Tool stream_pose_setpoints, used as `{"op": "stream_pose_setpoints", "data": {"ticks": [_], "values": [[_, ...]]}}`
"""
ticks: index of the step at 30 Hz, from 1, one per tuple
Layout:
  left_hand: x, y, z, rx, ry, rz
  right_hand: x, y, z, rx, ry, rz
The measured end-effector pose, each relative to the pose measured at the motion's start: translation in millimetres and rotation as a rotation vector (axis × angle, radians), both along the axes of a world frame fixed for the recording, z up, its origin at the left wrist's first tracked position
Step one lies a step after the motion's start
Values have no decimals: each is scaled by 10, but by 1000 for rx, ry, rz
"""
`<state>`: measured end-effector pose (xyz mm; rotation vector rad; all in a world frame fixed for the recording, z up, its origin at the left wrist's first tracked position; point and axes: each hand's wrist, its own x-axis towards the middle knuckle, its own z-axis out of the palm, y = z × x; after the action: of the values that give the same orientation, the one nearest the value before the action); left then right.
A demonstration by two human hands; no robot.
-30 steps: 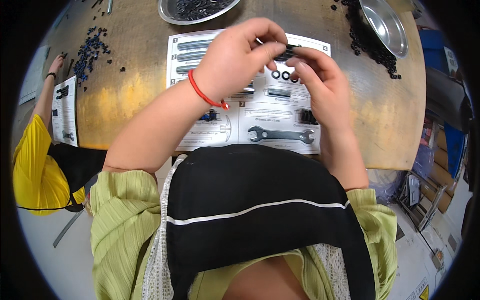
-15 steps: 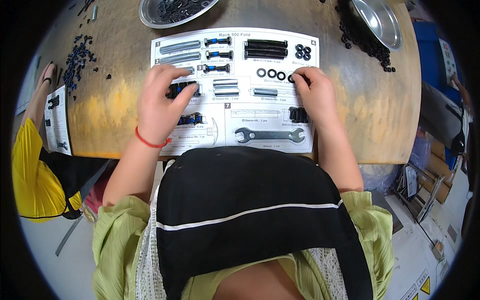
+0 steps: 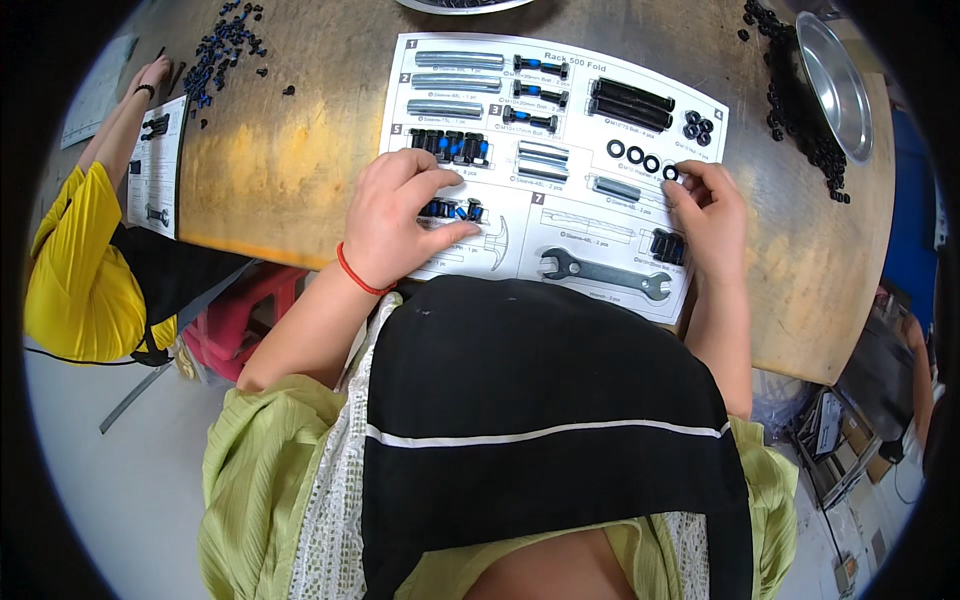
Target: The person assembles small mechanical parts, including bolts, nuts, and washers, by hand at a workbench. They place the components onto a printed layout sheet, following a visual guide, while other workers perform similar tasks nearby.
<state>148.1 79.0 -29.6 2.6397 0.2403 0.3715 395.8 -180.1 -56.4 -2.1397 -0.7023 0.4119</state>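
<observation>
A white printed parts sheet [image 3: 505,250] lies on the table, with hardware set on its pictures. My left hand [image 3: 400,215] is over its left side, thumb and fingers apart, next to the short black screws with blue patches [image 3: 468,211]; no object shows in it. A row of similar screws [image 3: 450,146] lies just beyond. At the sheet's right edge, my right hand [image 3: 712,210] pinches the rim of the last black washer [image 3: 670,173] in a row. Black nuts [image 3: 698,128], long black bolts [image 3: 632,104], silver sleeves [image 3: 460,60] and a wrench [image 3: 606,274] lie around.
Loose blue-patched screws [image 3: 225,50] are scattered at the far left. A metal bowl [image 3: 835,85] stands at the far right beside a pile of black nuts [image 3: 810,150]; another bowl [image 3: 465,5] is at the far edge. To the left, a co-worker's arm [image 3: 118,135] reaches over another sheet [image 3: 150,190].
The whole view has shifted and turned, so the sheet appears further right. My left hand has moved nearer me across the sheet, uncovering the upper screw row. My right hand stays by the last washer.
</observation>
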Motion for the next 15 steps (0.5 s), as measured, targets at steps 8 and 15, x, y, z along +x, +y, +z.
{"op": "stream_pose_setpoints", "data": {"ticks": [8, 15], "values": [[2, -44, -70, 17, 32, -70, -5, -5, 4, 14, -5, -8], [21, -27, -8, -23, 40, -101, 2, -1, 17, 12, 13, -22]]}}
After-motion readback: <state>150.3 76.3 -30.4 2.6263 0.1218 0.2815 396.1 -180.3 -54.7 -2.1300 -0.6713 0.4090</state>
